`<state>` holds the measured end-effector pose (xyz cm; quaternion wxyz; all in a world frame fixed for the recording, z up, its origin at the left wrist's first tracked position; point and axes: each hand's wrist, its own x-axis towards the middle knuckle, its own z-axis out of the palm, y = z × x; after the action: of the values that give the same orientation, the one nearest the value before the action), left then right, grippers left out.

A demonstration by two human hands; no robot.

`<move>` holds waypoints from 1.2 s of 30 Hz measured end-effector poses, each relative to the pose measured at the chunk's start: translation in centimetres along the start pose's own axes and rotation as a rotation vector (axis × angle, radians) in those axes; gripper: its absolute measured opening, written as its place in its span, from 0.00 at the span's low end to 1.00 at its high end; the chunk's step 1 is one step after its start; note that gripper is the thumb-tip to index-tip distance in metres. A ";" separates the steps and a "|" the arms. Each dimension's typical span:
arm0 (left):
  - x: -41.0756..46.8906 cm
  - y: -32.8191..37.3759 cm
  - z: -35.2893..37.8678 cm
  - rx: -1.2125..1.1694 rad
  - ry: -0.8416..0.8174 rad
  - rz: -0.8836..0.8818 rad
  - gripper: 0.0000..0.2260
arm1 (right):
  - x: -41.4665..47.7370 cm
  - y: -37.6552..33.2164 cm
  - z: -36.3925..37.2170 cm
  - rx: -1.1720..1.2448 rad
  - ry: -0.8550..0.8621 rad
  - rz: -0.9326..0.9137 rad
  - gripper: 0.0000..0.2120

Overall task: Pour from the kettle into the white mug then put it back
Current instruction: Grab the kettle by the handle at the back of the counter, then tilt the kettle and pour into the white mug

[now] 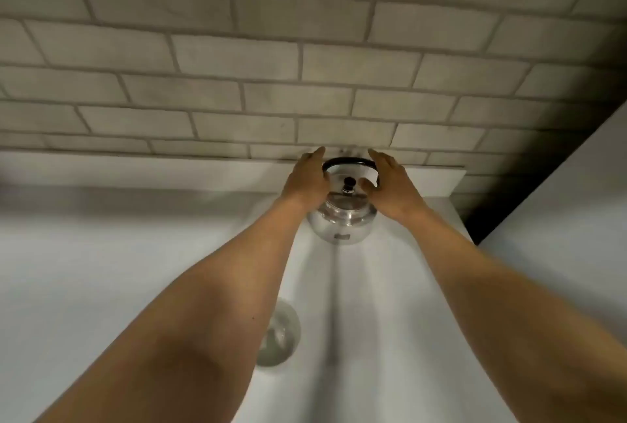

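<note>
Two bare hands are flanking a stainless steel kettle (342, 219) at the far end of a white counter (101, 270). The left hand (307, 181) is lying against the left side of the kettle's black arched handle (349, 162), fingers stretched toward the wall, while the right hand (390, 185) is pressing in from the right, its thumb curling toward the small black lid knob (348, 181). Both hands are looking loosely spread rather than clenched; whether either one is actually gripping the handle cannot be told from this angle. The kettle is sitting upright on the counter, its rounded polished body showing below the wrists, just in front of a raised white ledge (203, 168) that is running along the base of a pale brick-pattern wall (305, 49). Both forearms are reaching out from the bottom corners of the view and converging on the kettle. Nearer the camera, a white mug (280, 334) is standing on the counter, partly hidden behind the left forearm and well apart from the kettle; its contents are too blurred to make out. A white panel (576, 202) is rising at the right edge, with dark shadow filling the corner behind it.
</note>
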<state>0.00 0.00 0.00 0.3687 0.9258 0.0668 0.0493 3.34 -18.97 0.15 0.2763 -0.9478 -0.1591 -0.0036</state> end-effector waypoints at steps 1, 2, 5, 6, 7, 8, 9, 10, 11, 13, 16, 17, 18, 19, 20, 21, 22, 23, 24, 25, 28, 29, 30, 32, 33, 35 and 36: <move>0.4 -0.1 0.2 -0.010 -0.009 0.002 0.25 | 0.5 0.3 0.2 0.001 -0.024 -0.023 0.33; 0.5 -0.1 0.1 -0.020 -0.027 0.001 0.23 | 0.8 0.2 0.1 -0.003 -0.051 -0.039 0.32; 0.6 -0.5 0.3 -0.055 -0.006 0.015 0.15 | 1.7 0.6 0.6 0.007 -0.007 -0.067 0.25; 0.5 -0.4 0.3 -0.057 0.008 0.014 0.12 | 1.8 0.5 0.7 -0.001 0.006 -0.075 0.23; 0.5 -0.4 0.3 -0.056 0.021 0.019 0.11 | 1.9 0.6 0.8 0.000 0.014 -0.085 0.21; 0.4 -0.2 0.3 -0.042 0.030 0.025 0.10 | 1.9 0.5 0.7 0.002 0.016 -0.090 0.20; 0.3 -0.1 0.3 -0.031 0.031 0.027 0.09 | 1.9 0.6 0.6 0.016 0.017 -0.085 0.19; 0.0 0.0 0.3 -0.015 0.027 0.030 0.09 | 1.7 0.6 0.4 0.036 0.006 -0.078 0.19; -0.3 0.1 0.2 -0.004 0.025 0.039 0.09 | 1.5 0.6 0.1 0.056 -0.007 -0.083 0.17; -1.1 0.6 -0.1 0.016 0.018 0.058 0.10 | 0.7 0.6 -0.6 0.078 -0.030 -0.101 0.15; -2.2 1.4 -1.0 0.028 0.007 0.093 0.11 | -0.8 0.5 -2.2 0.075 -0.046 -0.177 0.14; -2.7 1.8 -1.4 0.024 0.000 0.104 0.11 | -1.5 0.3 -2.7 0.077 -0.032 -0.197 0.15; -3.2 2.4 -1.8 0.017 -0.008 0.112 0.12 | -2.3 0.0 -3.1 0.091 -0.005 -0.202 0.16; -3.8 2.9 -2.2 0.007 -0.014 0.121 0.12 | -3.1 -0.3 -3.6 0.118 0.034 -0.198 0.16; -4.5 3.4 -2.6 -0.004 -0.021 0.130 0.11 | -4.0 -0.9 -4.0 0.148 0.078 -0.187 0.17; -5.3 3.8 -3.1 -0.014 -0.029 0.140 0.11 | -4.9 -1.4 -4.3 0.170 0.124 -0.184 0.16; -6.2 4.1 -3.6 -0.028 -0.037 0.154 0.11 | -5.9 -2.1 -4.7 0.173 0.161 -0.193 0.15; -7.1 4.4 -3.9 -0.045 -0.042 0.165 0.11 | -6.7 -2.5 -5.0 0.163 0.182 -0.210 0.15; -8.1 4.6 -4.4 -0.059 -0.044 0.180 0.10 | -7.7 -3.0 -5.4 0.149 0.187 -0.227 0.14; -9.3 4.6 -4.8 -0.072 -0.042 0.198 0.10 | -8.8 -3.5 -5.7 0.137 0.185 -0.243 0.14; -13.1 4.3 -5.8 -0.160 -0.002 0.209 0.14 | -12.3 -4.6 -6.4 0.149 0.210 -0.215 0.14; -14.5 4.1 -6.0 -0.168 0.037 0.230 0.16 | -13.4 -4.9 -6.7 0.166 0.229 -0.200 0.14; -15.9 3.7 -6.2 -0.149 0.072 0.276 0.17 | -14.5 -5.2 -7.0 0.185 0.250 -0.186 0.14; -18.9 3.0 -6.3 -0.074 0.081 0.395 0.17 | -16.4 -5.7 -7.7 0.206 0.291 -0.156 0.14; -20.3 2.7 -6.2 -0.044 0.068 0.446 0.16 | -17.1 -5.8 -8.1 0.212 0.309 -0.143 0.14; -22.8 2.3 -5.5 -0.030 0.035 0.499 0.17 | -18.6 -6.0 -8.6 0.227 0.340 -0.120 0.15; -23.8 2.2 -5.0 -0.023 0.018 0.507 0.18 | -19.4 -6.3 -8.8 0.236 0.355 -0.112 0.16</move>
<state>-24.04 -1.96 4.14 0.3545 0.9083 -0.1646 0.1491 -16.23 -24.39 9.03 0.4083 -0.8830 -0.1597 -0.1674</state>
